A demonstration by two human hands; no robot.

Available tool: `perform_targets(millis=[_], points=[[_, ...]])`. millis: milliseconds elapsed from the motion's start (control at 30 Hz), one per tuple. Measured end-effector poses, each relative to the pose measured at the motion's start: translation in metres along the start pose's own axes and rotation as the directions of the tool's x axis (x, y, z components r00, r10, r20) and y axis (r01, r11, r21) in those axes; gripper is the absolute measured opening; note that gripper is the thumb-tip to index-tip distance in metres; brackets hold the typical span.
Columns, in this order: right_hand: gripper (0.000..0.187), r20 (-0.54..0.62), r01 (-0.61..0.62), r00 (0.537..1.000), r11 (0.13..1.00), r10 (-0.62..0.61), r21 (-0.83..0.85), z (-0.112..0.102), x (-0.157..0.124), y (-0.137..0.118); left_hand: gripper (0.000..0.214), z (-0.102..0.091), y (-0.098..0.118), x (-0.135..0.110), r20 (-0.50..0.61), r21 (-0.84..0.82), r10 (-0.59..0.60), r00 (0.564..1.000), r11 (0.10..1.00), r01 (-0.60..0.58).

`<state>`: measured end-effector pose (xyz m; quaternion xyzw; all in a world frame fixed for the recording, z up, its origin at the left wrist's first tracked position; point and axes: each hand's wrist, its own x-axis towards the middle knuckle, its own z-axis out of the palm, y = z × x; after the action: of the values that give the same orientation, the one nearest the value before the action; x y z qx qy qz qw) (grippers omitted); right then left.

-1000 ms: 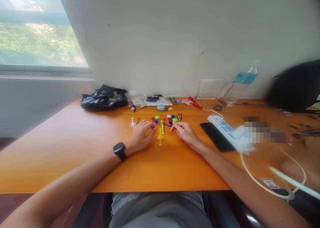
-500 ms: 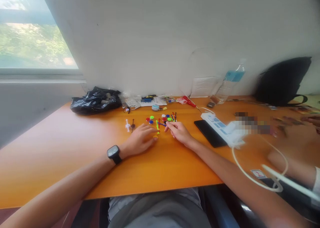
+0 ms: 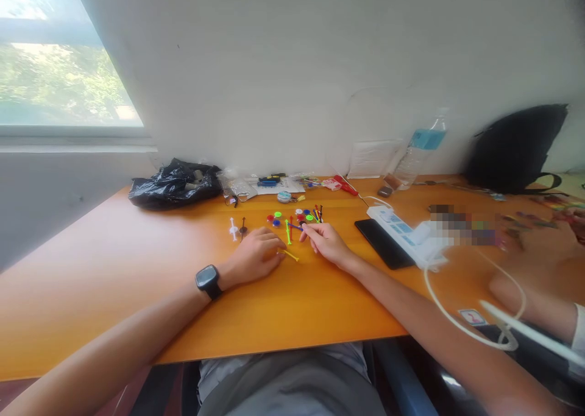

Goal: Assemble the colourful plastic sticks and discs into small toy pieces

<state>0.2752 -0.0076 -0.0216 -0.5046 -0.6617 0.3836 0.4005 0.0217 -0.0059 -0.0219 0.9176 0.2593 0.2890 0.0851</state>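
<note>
My left hand (image 3: pixel 260 253) rests on the table with bent fingers, its fingertips closed at one end of a yellow plastic stick (image 3: pixel 291 256). The thumb and index finger of my right hand (image 3: pixel 326 243) pinch the end of a blue plastic stick (image 3: pixel 295 226). Between the hands lie a lime-green stick (image 3: pixel 287 232) and a red stick (image 3: pixel 291 222), partly crossed by the blue one. Left of my left hand are a white stick with a disc on it (image 3: pixel 233 229) and a dark one with a disc (image 3: pixel 244 228).
Small discs, among them a green disc (image 3: pixel 277 214), lie beyond my hands. Several sticks (image 3: pixel 317 214) are bunched behind my right hand. A black phone (image 3: pixel 384 243) and a white power strip (image 3: pixel 397 228) are to the right. Another person's hand (image 3: pixel 548 242) is at far right.
The yellow stick, mostly covered by my left fingers before, now sticks out to the right of them. My left fingers have drawn slightly back from the lime-green stick. My right hand has barely moved.
</note>
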Motion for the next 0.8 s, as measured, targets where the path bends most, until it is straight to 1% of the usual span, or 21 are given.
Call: perform_targets(millis=[133, 267, 333, 433, 533, 567, 633, 700, 800], points=[[0.051, 0.007, 0.006, 1.000, 1.000, -0.006, -0.013, 0.001, -0.001, -0.002, 0.024, -0.003, -0.005, -0.001, -0.019, 0.071, -0.033, 0.999, 0.997, 0.034], [0.051, 0.029, 0.019, 0.999, 0.999, -0.018, -0.034, 0.000, 0.000, 0.000, 0.031, -0.010, -0.010, -0.001, -0.015, 0.128, -0.105, 0.994, 0.986, 0.106], [0.050, 0.038, 0.045, 0.998, 0.996, -0.042, -0.074, 0.000, 0.000, 0.002, 0.031, -0.014, -0.010, -0.001, 0.001, 0.143, -0.149, 0.989, 0.979, 0.147], [0.042, 0.061, 0.167, 0.986, 0.955, -0.157, -0.244, 0.000, -0.003, 0.001, 0.027, -0.020, -0.008, 0.000, 0.019, 0.217, -0.249, 0.968, 0.947, 0.239], [0.024, 0.146, 0.293, 0.956, 0.869, -0.255, -0.399, 0.002, -0.009, -0.002, 0.029, -0.021, -0.010, 0.000, 0.008, 0.305, -0.357, 0.934, 0.891, 0.338], [0.023, 0.180, 0.328, 0.944, 0.846, -0.277, -0.421, 0.003, -0.010, -0.003, 0.030, -0.020, -0.012, -0.001, 0.004, 0.329, -0.376, 0.927, 0.876, 0.354], [0.026, 0.229, 0.393, 0.918, 0.808, -0.323, -0.438, 0.004, -0.012, -0.004, 0.027, -0.020, -0.018, -0.002, 0.001, 0.372, -0.376, 0.927, 0.860, 0.349], [0.027, 0.252, 0.437, 0.899, 0.783, -0.358, -0.444, 0.004, -0.013, -0.005, 0.023, -0.020, -0.023, -0.003, -0.008, 0.398, -0.347, 0.938, 0.859, 0.322], [0.025, 0.254, 0.459, 0.888, 0.763, -0.384, -0.454, 0.003, -0.011, -0.004, 0.021, -0.021, -0.029, -0.004, -0.045, 0.415, -0.309, 0.950, 0.859, 0.300]])
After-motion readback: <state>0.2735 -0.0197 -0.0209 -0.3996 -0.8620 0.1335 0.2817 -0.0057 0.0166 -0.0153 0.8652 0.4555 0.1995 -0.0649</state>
